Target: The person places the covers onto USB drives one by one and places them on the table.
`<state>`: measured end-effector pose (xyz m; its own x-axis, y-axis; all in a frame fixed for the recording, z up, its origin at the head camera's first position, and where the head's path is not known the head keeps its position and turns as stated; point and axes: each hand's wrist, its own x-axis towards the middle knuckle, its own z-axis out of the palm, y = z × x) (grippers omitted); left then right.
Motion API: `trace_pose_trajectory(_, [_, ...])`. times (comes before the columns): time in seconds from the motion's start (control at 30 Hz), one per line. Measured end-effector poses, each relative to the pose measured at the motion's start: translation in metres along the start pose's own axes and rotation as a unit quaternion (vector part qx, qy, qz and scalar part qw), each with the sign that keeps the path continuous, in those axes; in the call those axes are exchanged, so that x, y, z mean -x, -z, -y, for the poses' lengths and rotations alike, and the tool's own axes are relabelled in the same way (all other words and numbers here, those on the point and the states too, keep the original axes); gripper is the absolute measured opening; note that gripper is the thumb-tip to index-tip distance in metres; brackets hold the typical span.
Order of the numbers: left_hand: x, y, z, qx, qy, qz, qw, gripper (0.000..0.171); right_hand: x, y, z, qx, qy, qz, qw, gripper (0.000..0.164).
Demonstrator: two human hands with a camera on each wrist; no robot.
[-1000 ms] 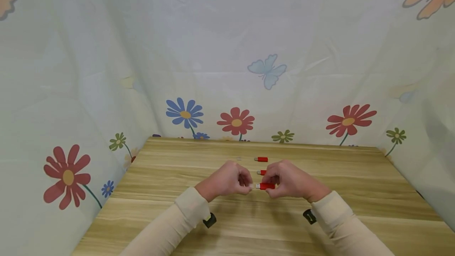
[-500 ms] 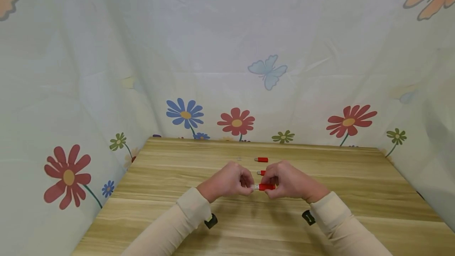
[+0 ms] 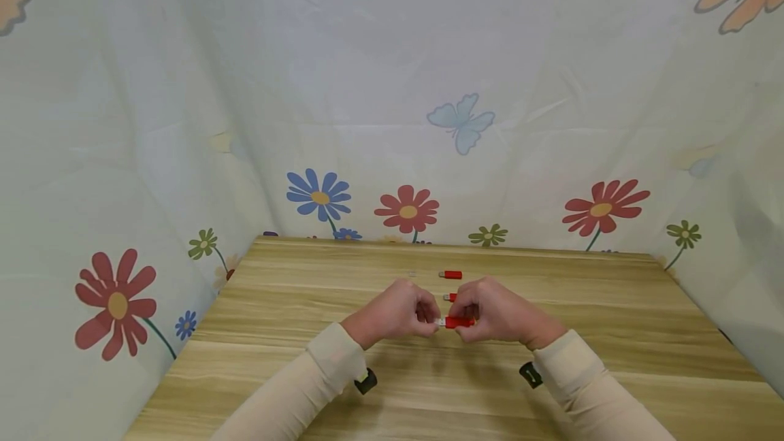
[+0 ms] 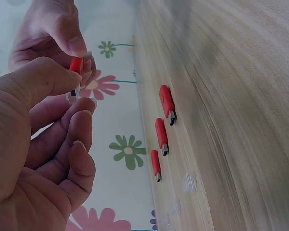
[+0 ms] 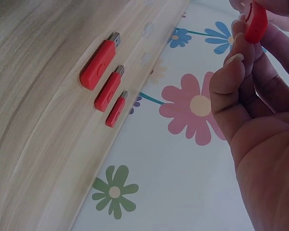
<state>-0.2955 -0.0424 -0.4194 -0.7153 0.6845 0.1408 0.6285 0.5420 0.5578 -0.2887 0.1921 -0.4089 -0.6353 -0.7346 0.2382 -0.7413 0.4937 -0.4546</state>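
Note:
My right hand (image 3: 502, 313) pinches a red USB stick (image 3: 458, 322) between thumb and fingers, its metal plug pointing left. Facing it, my left hand (image 3: 392, 313) pinches a small clear plastic cap (image 4: 72, 97) over the plug end. In the left wrist view, thumb and fingertips cover part of the cap and plug. The right wrist view shows the rear end of the held stick (image 5: 256, 24) among the fingers. Both hands are raised over the wooden table (image 3: 275, 359).
Three red USB sticks with bare plugs, the nearest stick (image 4: 167, 102) the largest, lie in a row on the table. Several clear caps, one cap (image 4: 189, 184) among them, lie beyond their plug ends. A flower-print curtain (image 3: 367, 87) surrounds the table.
My left hand has moved slightly right with the clear cap, closing the gap to the plug of the held USB stick. The right hand has stayed nearly still.

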Motion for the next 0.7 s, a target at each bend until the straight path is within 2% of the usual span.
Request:
trace_pose_trajectory(0.23, [-0.0025, -0.0033, 0.0028, -0.005, -0.008, 0.0, 1.0, 0.004, -0.0007, -0.0013, -0.0003, 0.009, 0.006, -0.002, 1.0, 0.012])
trace_pose_trajectory(0.6, [-0.0044, -0.0031, -0.0012, -0.007, 0.009, 0.012, 0.9999, 0.006, -0.0009, -0.0029, 0.001, 0.013, 0.006, -0.005, 1.0, 0.011])
trace_pose_trajectory(0.7, [-0.005, -0.0027, -0.0025, -0.014, 0.005, 0.018, 0.9997, 0.007, -0.0007, -0.0037, 0.0008, 0.017, 0.009, -0.005, 1.0, 0.01])
